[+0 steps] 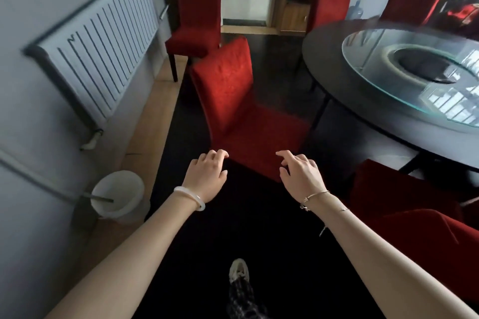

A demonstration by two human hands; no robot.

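Head view | left hand grip loose, empty | right hand grip loose, empty | both near red chair

The chair wears red cloth with a soft, velvety nap and a faint embossed pattern. The table is dark, smooth and slightly glossy. Its turntable is clear, shiny glass. The ribbed radiator looks like white painted metal. The bin is matt white plastic. The floor strip is pale wood. The bangle is smooth and milky, and the bracelet is thin bright metal.
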